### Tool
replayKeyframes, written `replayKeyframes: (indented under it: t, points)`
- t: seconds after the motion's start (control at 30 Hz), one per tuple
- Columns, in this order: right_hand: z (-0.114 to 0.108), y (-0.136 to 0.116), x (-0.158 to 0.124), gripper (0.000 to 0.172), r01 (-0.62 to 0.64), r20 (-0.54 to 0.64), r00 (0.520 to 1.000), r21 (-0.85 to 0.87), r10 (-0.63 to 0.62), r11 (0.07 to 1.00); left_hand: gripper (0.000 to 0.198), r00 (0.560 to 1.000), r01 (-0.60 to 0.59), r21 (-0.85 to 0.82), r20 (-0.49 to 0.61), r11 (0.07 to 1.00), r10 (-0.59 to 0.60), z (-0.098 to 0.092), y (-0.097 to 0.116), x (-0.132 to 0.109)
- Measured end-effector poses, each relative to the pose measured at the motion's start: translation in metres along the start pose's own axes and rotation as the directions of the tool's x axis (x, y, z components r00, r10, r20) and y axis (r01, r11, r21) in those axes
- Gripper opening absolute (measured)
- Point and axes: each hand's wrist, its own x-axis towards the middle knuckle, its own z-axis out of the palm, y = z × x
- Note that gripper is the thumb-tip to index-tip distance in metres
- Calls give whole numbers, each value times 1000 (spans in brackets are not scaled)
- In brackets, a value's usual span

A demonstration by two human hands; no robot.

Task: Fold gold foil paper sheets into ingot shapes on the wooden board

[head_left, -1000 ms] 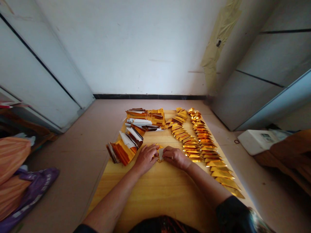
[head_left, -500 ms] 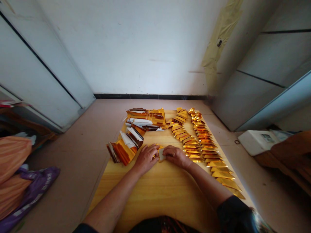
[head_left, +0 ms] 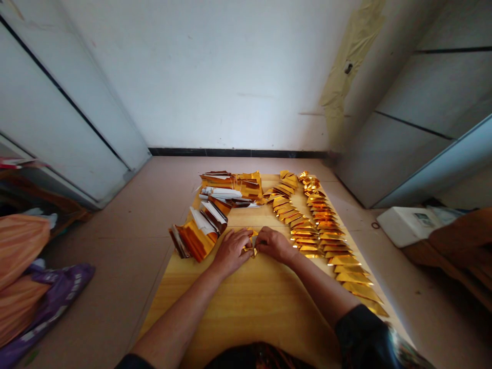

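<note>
**Left hand [head_left: 230, 251] and right hand [head_left: 273, 244] come together on a small gold foil piece [head_left: 250, 246]**

This is a small room with a white wall [head_left: 215, 77] at the far side and pale floor tiles [head_left: 96, 230]. Yellow tape [head_left: 348, 66] hangs on the far right corner. On the near left lie an orange bag [head_left: 19, 251] and a purple bag [head_left: 46, 312], and on the right is a white device [head_left: 407, 224].

A long wooden board [head_left: 234, 323] lies on the floor in the middle. On its far left part are loose bundles of gold and white paper [head_left: 230, 187], and a fanned stack of gold paper [head_left: 194, 241] sits nearer, just left of the hands. Two rows of folded gold triangles [head_left: 323, 225] run from the far end down the right side of the board.

Both hands are close together near the middle of the board, and their fingers hold the small piece between them. The piece is partly hidden, so its exact shape I cannot tell.
</note>
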Motion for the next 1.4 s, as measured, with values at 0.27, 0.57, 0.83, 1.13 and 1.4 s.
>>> replayKeyframes:
  t: [0.27, 0.57, 0.83, 1.13, 1.4]
  points:
    - [2, 0, 1, 8, -27, 11, 1000, -34, 27, 999, 5, 1000, 4, -6, -7, 1000, -4, 0, 1, 0]
    - [-1, -2, -1, 9, -58, 32, 998, 11, 57, 998, 5, 1000, 9, -5, 1, 1000, -9, 1, 0, 0]
    - [3, 0, -1, 8, -51, 23, 998, -30, 51, 998, 6, 1000, 2, 2, -14, 1000, -2, 2, 0, -1]
    - [4, -5, -3, 13, -102, -64, 993, -40, 99, 994, 13, 999, -42, 57, -12, 997, 43, 5, -1, 0]
    - [15, 1, -9, 10, -35, -158, 987, -35, 29, 999, 17, 998, -67, 91, -3, 994, 67, 6, -3, -1]
